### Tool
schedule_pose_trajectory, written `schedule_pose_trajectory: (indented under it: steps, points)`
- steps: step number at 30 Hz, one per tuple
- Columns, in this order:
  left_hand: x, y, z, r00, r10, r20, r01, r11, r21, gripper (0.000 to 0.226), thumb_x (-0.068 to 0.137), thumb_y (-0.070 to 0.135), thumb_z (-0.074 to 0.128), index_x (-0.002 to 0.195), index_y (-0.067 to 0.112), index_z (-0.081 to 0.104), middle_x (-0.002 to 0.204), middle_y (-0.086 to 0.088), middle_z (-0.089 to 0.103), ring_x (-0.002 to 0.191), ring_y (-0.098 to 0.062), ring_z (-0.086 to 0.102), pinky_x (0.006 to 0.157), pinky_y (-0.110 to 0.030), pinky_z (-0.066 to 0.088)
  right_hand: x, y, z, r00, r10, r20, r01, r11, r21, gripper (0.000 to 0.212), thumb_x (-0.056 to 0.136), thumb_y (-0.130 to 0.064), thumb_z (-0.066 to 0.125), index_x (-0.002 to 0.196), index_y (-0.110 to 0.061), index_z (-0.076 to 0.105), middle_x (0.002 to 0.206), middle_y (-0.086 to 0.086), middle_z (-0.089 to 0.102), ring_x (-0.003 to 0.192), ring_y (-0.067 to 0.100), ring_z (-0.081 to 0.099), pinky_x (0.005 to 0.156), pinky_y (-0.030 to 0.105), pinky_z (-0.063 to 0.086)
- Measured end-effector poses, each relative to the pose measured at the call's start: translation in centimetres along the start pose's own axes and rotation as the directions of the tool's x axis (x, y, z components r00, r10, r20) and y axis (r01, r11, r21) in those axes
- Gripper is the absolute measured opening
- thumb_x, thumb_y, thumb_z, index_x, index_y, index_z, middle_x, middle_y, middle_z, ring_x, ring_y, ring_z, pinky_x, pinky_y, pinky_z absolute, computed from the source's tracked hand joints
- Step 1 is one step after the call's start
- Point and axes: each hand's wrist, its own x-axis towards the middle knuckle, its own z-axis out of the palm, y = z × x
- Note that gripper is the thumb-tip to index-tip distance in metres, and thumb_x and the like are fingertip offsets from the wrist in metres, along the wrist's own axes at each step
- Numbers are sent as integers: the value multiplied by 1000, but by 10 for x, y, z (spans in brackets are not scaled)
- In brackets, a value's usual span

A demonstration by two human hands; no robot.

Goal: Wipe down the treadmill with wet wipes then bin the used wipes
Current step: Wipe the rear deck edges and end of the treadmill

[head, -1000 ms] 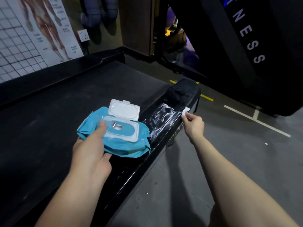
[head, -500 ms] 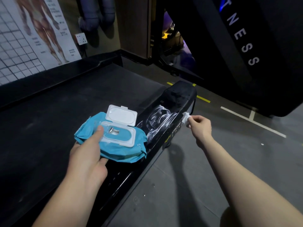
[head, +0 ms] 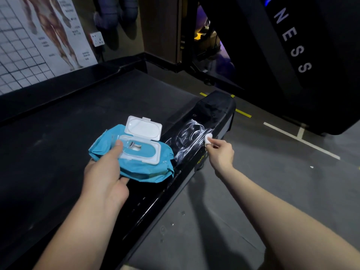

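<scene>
the black treadmill [head: 58,152] stands on a grey floor [head: 272,182]. its shiny side rail [head: 150,201] has white wet streaks [head: 191,131]. the floor has white lines [head: 300,140], a yellow line [head: 243,113] and small drops [head: 182,213].

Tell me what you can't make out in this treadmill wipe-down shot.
Head view: small white crumpled wipe, mostly covered by the right hand; its soiling is unreadable.
Head view: blue soft wipes pack with open white flip lid, underside hidden by the left hand; contents too dark to judge.
Head view: yellow lettering on the glossy black treadmill side rail, too small and partly behind the right hand.
No bin is in frame.
</scene>
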Motion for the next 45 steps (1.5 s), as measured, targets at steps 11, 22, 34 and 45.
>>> schedule_pose_trajectory:
  steps: [11,22,34,45]
  points:
    - [5,8,-8,999,-44,-20,43,998,-47,33,96,21,78,128,24,70,111,-4,80,78,-20,80,60,-41,65,-47,-27,-20,961,-76,266,18,976,215,8,85,-19,75,84,-26,79,69,0,71,58,11,54,57,25,45]
    - [10,12,-10,997,-36,-63,32,997,-66,30,97,21,77,126,23,70,107,-3,80,71,-17,79,53,-39,64,30,11,-29,975,176,-137,-151,972,178,18,86,-26,71,102,-29,80,90,-7,77,88,14,72,84,33,57]
    - [10,13,-8,999,-15,-51,11,997,-73,34,95,21,79,128,26,70,109,-3,80,77,-18,80,59,-44,66,3,-9,-10,983,-157,98,167,980,-108,15,85,-45,76,85,-31,79,82,-13,68,80,-2,61,70,10,42]
    - [6,6,-3,997,-63,-33,61,996,-70,32,95,20,79,125,23,71,108,-5,80,80,-20,80,67,-43,66,44,-24,-20,980,-196,-9,194,974,-120,34,98,-8,53,117,-24,76,103,-5,62,96,11,59,67,-3,34]
